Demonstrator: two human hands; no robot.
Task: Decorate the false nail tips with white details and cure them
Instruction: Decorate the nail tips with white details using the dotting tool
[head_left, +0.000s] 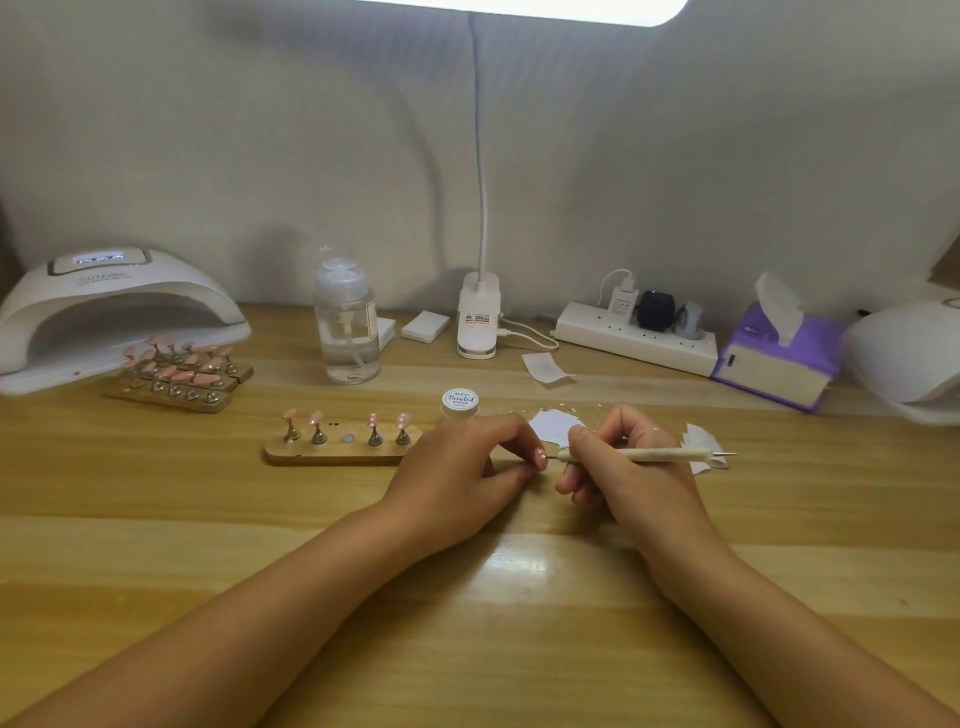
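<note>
Dotting step: left hand (457, 467) pinches pink tip (540, 457) just right of stand (291, 455) (middle slot vacant); right hand (623, 470) grips pen (644, 454), point at tip. Next: steady, light dabs.

Bright overhead light from the desk lamp (519, 9), mild glare on the table (519, 566), bowed edges.

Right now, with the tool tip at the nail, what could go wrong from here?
The left hand pinches the pink nail tip away from the wooden stand, so it may twist or slip under the dotting tool in the right hand, blurring the white detail.
Setting it on the stand's empty middle spot could smear uncured paint or knock the neighbouring tips.
</note>
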